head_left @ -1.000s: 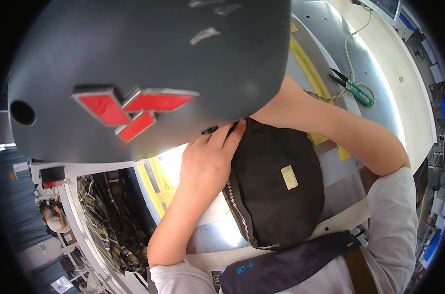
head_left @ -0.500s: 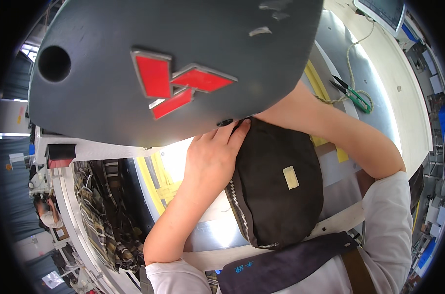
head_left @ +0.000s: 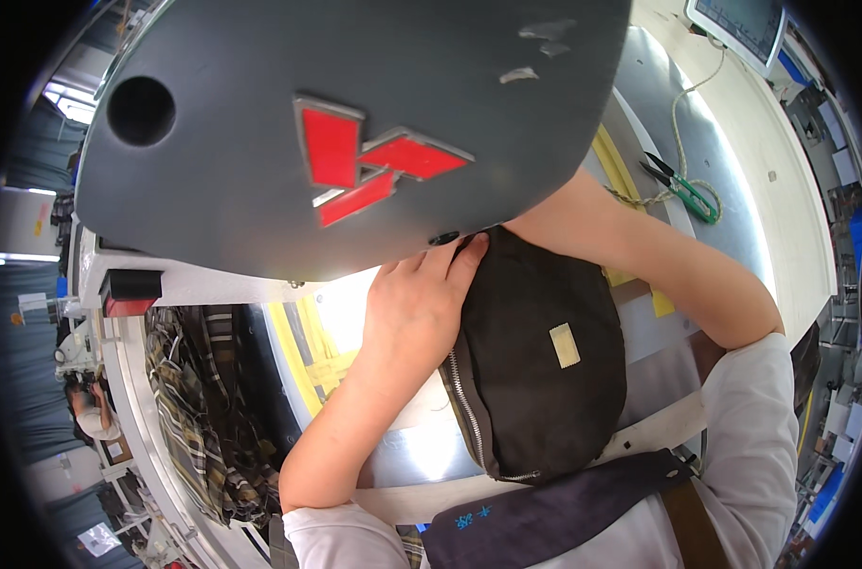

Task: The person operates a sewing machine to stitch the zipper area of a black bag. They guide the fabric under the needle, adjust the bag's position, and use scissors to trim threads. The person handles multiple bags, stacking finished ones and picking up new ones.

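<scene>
A dark brown fabric pouch [head_left: 535, 398] with a silver zipper [head_left: 466, 398] along its left side and a small cream label [head_left: 564, 345] lies in front of me. My left hand [head_left: 417, 302] is at its upper left edge, thumb on the cloth and fingers closed along that edge, their tips partly hidden. Above hangs the big dark grey head of a sewing machine [head_left: 232, 204] with a red emblem. My right forearm [head_left: 659, 251] crosses the pouch's upper right and runs under the machine head, which hides the right hand's fingers.
Green-handled scissors [head_left: 687, 194] and a cord [head_left: 678, 123] lie on the metal plate at right. Plaid cloth [head_left: 189, 417] is heaped at left. Yellow strips [head_left: 293, 351] border the lit work surface. A screen [head_left: 742, 28] stands far right; another person [head_left: 91, 412] sits far left.
The machine head appears shifted slightly right in the picture, from a small change of view. My left hand and the pouch's upper edge have moved very slightly right.
</scene>
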Demonstrator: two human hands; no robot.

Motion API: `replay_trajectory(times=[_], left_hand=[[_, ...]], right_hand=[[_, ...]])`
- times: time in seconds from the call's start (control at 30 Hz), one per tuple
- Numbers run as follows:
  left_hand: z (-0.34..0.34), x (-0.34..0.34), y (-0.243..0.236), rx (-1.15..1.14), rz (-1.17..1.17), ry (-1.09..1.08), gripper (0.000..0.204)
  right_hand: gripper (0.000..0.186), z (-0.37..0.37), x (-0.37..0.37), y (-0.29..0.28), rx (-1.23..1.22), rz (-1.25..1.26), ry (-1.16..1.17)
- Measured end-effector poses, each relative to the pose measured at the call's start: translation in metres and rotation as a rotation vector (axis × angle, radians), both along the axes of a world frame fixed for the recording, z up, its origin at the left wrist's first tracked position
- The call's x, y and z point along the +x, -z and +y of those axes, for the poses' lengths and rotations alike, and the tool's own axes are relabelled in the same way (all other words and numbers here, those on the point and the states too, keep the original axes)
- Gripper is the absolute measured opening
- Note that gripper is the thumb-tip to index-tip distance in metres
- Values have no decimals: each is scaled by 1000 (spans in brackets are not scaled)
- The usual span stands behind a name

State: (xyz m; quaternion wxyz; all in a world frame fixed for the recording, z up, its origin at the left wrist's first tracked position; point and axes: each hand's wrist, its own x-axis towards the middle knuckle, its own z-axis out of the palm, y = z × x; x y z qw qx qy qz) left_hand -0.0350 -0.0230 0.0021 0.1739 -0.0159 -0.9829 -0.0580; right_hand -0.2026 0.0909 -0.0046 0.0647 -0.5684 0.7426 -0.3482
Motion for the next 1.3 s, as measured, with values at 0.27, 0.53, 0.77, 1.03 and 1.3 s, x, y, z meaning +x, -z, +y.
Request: replay_trajectory(times=[0.27, 0.53, 0.77, 1.03, 1.3], left_hand=[[0, 0, 1, -10, 20, 4, 43], [0, 4, -4, -40, -41, 2, 47], [5, 3, -6, -38, -71, -11, 46], [-6, 5, 11, 224, 4, -120, 44], [-9, 0, 2, 124, 22, -6, 33]], right_hand=[[6, 17, 7, -1, -128, 487, -95], [13, 15, 8, 8, -115, 597, -137], [16, 26, 11, 4, -47, 766, -220], [17, 29, 14, 5, -15, 835, -199], [14, 28, 15, 8, 19, 858, -221]])
